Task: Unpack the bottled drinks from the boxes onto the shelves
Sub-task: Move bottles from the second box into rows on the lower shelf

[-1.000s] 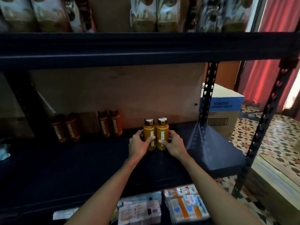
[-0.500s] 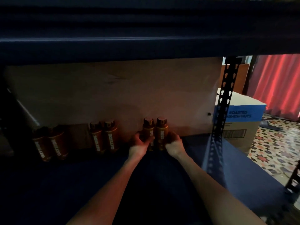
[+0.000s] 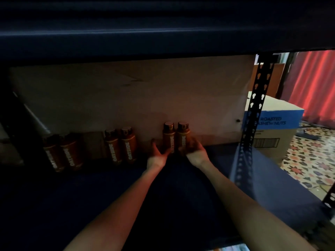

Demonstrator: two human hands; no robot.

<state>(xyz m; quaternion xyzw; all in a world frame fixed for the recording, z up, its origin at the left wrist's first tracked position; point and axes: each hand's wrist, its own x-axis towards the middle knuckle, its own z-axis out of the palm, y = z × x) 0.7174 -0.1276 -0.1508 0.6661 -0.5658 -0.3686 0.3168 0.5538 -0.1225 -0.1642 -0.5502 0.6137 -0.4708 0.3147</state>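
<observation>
The dark upper shelf (image 3: 126, 33) fills the top of our view. Below it, the shelf (image 3: 90, 196) we are stocking runs left from the upright post (image 3: 258, 98), a smooth, dark blue board in deep shade. A cardboard sheet (image 3: 126, 96) closes its back, reaching leftward from the post. Right of the post, outside the rack, a red curtain (image 3: 315, 84) hangs over a patterned tile floor (image 3: 308, 156), and a carton (image 3: 277, 127) marked as roasted cashew nuts sits just behind the post.

The pair of bottles (image 3: 170, 136) in hand stands upright and touching, left of the post and close against the cardboard. Further left of the post stand a second pair (image 3: 128, 144) and a third pair (image 3: 70, 154), all with amber bodies, lengthwise lettering and dark caps. We judge them full, so fairly weighty for their size. They also look stiff-walled, smooth enough to slide on the board, and slim enough to topple if nudged high up. The lower body is where we would take hold.

Our right grip (image 3: 194, 151), a bare hand, has its fingers curled round the lower body of the right bottle. Our left grip (image 3: 156, 154) cups the base of the left bottle with the thumb standing apart. In this gloom we cannot tell whether it clasps or merely touches.
</observation>
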